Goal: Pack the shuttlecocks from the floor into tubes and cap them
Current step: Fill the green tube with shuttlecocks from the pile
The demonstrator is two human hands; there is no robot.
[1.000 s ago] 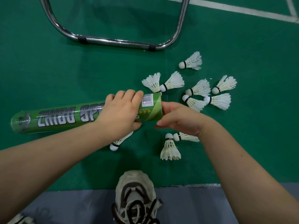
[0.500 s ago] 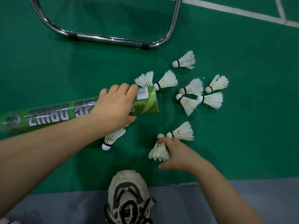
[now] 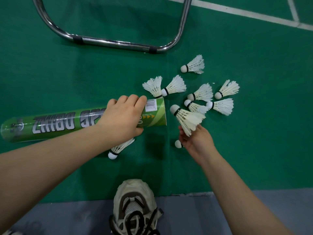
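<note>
A long green shuttlecock tube [image 3: 54, 125] lies nearly level above the floor, its open mouth pointing right. My left hand [image 3: 124, 116] grips the tube close to that mouth. My right hand [image 3: 196, 141] holds a white feather shuttlecock [image 3: 185, 118] by its skirt, cork end aimed at the tube mouth, a short gap away. Several more shuttlecocks [image 3: 201, 93] lie scattered on the green court floor beyond the tube mouth. One shuttlecock [image 3: 118, 149] lies under my left wrist, and another's cork [image 3: 177, 143] shows beside my right hand.
A chrome tubular frame [image 3: 116, 43] rests on the floor at the back. My beige shoe [image 3: 133, 206] stands on the grey strip at the court's near edge. White court lines [image 3: 245, 14] run across the top right.
My right hand picked a shuttlecock off the floor near my shoe and lifted it up toward the tube mouth. The left hand kept its grip on the tube.
</note>
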